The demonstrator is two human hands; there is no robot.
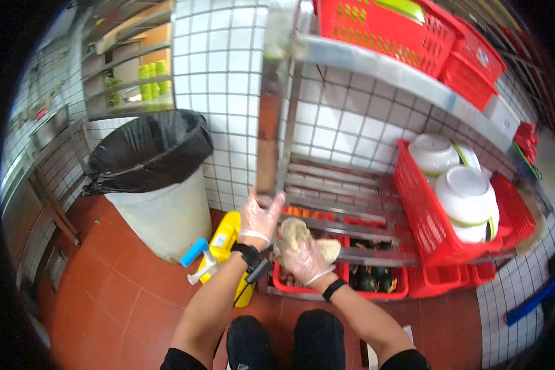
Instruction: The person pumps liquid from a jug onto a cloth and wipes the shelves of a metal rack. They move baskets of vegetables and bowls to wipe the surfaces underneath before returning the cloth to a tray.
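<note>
My left hand (260, 217), in a clear plastic glove, is beside the upright post of the metal shelf (345, 213). Its fingers are curved and the thumb stands apart, with nothing seen between them. My right hand (305, 262), gloved too, is closed on a crumpled beige cloth (296, 233) at the left end of the lower shelf. Under the slats stand red baskets; one (288, 288) is just below my right hand, and another (402, 290) holds dark green vegetables.
A white bin (160, 216) with a black liner (151, 148) stands at the left. Beside it is a yellow object (227, 231) with a blue handle (194, 251). White bowls (465, 188) fill a red basket (422, 216) at the right. More red baskets (382, 31) sit above.
</note>
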